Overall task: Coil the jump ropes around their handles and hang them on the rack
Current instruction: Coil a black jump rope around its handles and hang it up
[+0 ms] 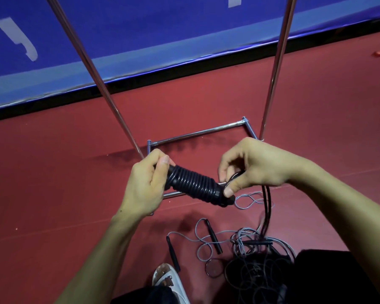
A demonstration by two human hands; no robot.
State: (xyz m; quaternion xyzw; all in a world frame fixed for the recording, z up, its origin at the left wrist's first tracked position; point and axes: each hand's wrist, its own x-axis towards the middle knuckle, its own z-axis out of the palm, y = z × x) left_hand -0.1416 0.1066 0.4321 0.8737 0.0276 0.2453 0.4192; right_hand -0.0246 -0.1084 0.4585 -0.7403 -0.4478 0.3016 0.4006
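My left hand (pixel 144 183) grips one end of a pair of black jump-rope handles (pixel 195 185) that are wound tightly with black rope. At the other end of that bundle my right hand (pixel 250 165) pinches the loose black rope, whose two strands (pixel 267 207) hang down toward the floor. The chrome rack (pixel 198 133) stands just behind my hands, its two uprights rising left and right and its base frame lying on the red floor. Part of the base is hidden by my hands.
A tangle of grey and black ropes (pixel 257 255) with loose black handles (pixel 213 236) lies on the red floor below my right arm. A foot in a white sandal (pixel 169 281) is at the bottom. A blue banner (pixel 140 34) runs along the wall behind.
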